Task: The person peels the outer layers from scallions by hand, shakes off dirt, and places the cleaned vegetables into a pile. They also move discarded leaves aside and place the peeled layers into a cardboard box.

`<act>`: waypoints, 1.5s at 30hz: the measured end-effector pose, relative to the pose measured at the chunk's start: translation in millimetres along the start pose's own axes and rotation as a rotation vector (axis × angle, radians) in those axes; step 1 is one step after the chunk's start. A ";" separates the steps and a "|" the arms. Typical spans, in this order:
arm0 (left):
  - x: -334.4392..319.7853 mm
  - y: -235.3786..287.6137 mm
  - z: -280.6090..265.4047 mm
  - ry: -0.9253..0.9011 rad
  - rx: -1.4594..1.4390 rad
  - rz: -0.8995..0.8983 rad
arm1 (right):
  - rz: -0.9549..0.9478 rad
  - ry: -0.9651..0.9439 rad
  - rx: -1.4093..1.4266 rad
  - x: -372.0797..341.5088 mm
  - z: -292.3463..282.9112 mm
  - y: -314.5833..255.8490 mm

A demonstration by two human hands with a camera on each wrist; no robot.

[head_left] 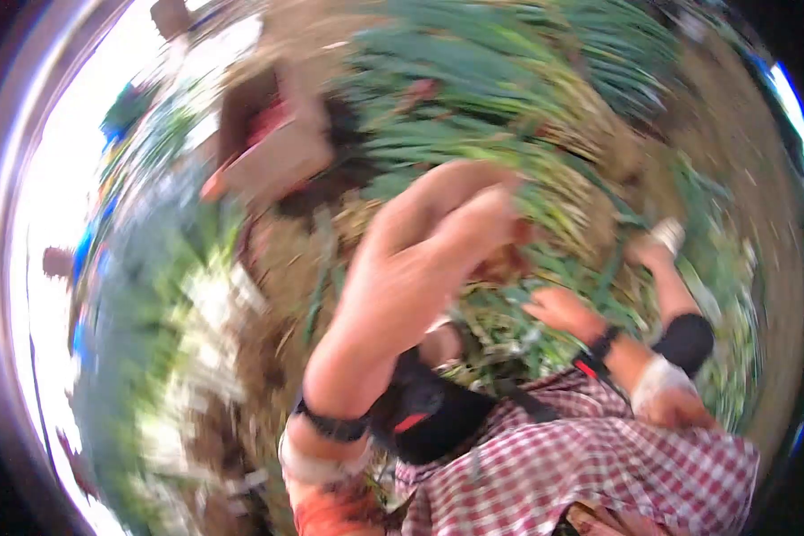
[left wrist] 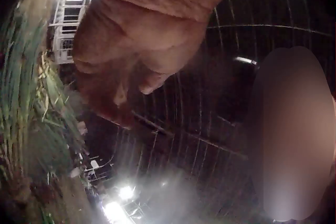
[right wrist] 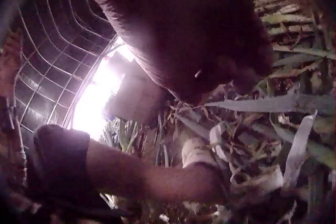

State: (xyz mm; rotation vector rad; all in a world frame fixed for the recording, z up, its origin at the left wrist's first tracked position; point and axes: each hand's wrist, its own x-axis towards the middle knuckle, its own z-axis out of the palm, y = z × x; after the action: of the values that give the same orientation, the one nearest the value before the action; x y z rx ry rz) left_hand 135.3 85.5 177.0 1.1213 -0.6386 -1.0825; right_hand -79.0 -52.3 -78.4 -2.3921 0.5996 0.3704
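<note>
Long green leafy stalks (head_left: 509, 80) lie roughly parallel on brown ground (head_left: 732, 134), presumably for orderly pickup; whether the raised left hand (head_left: 429, 241) or lowered right hand (head_left: 567, 313) grasps anything cannot be told.

Stalks (head_left: 482, 98) are laid flat on the ground (head_left: 286, 259) in overlapping rows, their long green leaves spread toward one side, their paler, yellowish ends gathered at the other. Beside them, loose leaves (right wrist: 268, 103), flat and strap-like, some green, some whitened, are strewn in a tangled litter.
</note>
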 end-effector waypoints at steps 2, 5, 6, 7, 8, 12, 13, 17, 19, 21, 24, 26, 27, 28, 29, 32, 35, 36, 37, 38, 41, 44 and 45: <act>10.6 -21.9 12.7 0.078 -0.022 -0.130 | 0.054 0.166 -0.008 18.7 16.7 35.6; 34.8 -63.1 13.9 0.321 -0.046 -0.249 | 0.106 0.241 0.019 39.8 10.4 78.7; 38.2 -70.0 15.1 0.391 -0.017 -0.290 | 0.111 0.261 0.019 46.4 8.5 92.6; 40.2 -72.2 13.3 0.363 0.025 -0.290 | 0.189 0.192 -0.014 53.5 3.9 103.0; 42.3 -71.1 11.8 0.344 0.070 -0.285 | 0.202 0.189 -0.005 60.4 1.7 115.5; 40.1 -69.3 14.4 0.345 0.040 -0.288 | 0.369 0.313 0.024 94.3 -11.7 140.9; 41.0 -73.9 12.7 0.376 0.092 -0.297 | 0.414 0.323 0.037 104.9 -15.4 148.0; 43.2 -73.4 4.1 0.364 0.109 -0.423 | 0.467 0.396 -0.019 140.1 -19.2 169.8; 49.6 -72.1 7.9 0.358 0.032 -0.465 | 0.508 0.365 -0.036 150.1 -8.6 175.1; 53.3 -70.9 10.2 0.359 0.030 -0.487 | 0.503 0.377 -0.083 151.3 3.7 179.5; 55.8 -71.9 11.0 0.323 0.039 -0.481 | 0.387 0.383 0.027 149.5 22.3 176.5; 56.7 -72.8 12.5 0.288 0.042 -0.468 | 0.415 0.189 0.307 140.7 19.6 150.7; 58.5 -73.8 11.8 0.275 0.027 -0.467 | 0.312 0.342 0.404 141.5 33.3 139.0; 57.1 -74.3 8.9 0.265 0.015 -0.467 | 0.205 0.492 0.503 142.3 45.3 129.5; 52.3 -77.7 -1.4 0.223 0.006 -0.419 | 0.246 0.374 0.576 137.4 28.6 117.2; 53.7 -85.8 6.8 0.346 0.059 -0.468 | 0.187 0.261 0.764 112.5 -19.5 86.9; 53.9 -88.2 7.0 0.355 0.099 -0.506 | 0.284 -0.027 1.092 66.7 -30.9 63.4; 53.6 -91.2 6.2 0.340 0.114 -0.515 | 0.281 -0.066 1.233 42.2 -35.4 49.3; 55.2 -93.9 6.8 0.357 0.142 -0.575 | 0.273 -0.118 1.313 16.4 -48.2 33.2; 55.3 -99.3 9.4 0.360 0.137 -0.567 | 0.263 -0.171 1.396 -7.0 -62.2 16.3; 52.7 -115.2 19.9 0.357 0.173 -0.616 | 0.192 -0.256 1.602 -53.5 -84.4 -18.0; 57.4 -107.7 32.3 0.204 -0.026 -0.374 | -0.076 -0.152 1.350 -67.5 -84.7 -34.9; 60.7 -103.6 31.7 0.167 -0.052 -0.287 | -0.148 -0.164 1.384 -70.8 -88.7 -44.8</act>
State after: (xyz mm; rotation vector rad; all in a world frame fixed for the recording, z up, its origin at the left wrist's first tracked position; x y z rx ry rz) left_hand 94.3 12.5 85.3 1.2693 -0.3216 -1.2256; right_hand -107.2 -55.3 40.2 -1.0478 0.3745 0.0200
